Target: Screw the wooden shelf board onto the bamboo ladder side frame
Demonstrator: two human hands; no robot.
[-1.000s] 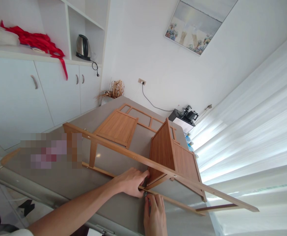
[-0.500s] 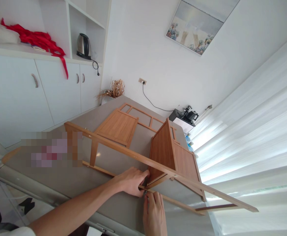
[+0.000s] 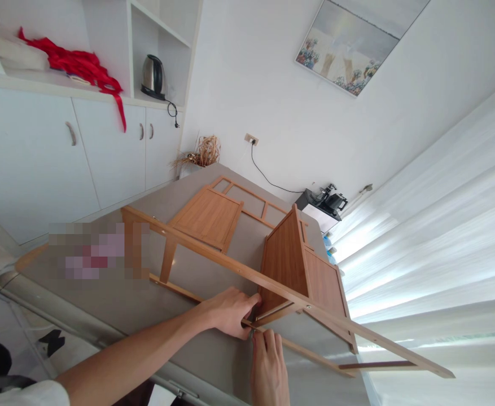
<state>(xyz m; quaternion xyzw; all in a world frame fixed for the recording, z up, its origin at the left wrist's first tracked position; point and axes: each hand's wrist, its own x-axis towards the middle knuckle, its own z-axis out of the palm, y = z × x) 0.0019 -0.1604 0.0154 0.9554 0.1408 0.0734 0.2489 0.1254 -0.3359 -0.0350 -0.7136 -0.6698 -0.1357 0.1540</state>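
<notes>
A wooden shelf frame stands on its side on the table, with a slatted wooden shelf panel set upright against it. My left hand is closed around the frame's lower rail where the panel's end meets it, thumb toward the panel. Just below, my right hand has its fingers pinched together against the outer side of that rail; whatever lies between the fingertips is too small and hidden to name. Small metal fasteners show along the upper rail.
More wooden panels, one at left and one at right, lie on the grey table. Behind them lies another wooden frame. A blurred patch covers the table's left part. A kettle stands in the white cabinet.
The view has shifted slightly, so the scene sits a little further right. Both hands stay at the same joint of the frame, and their grip looks much the same.
</notes>
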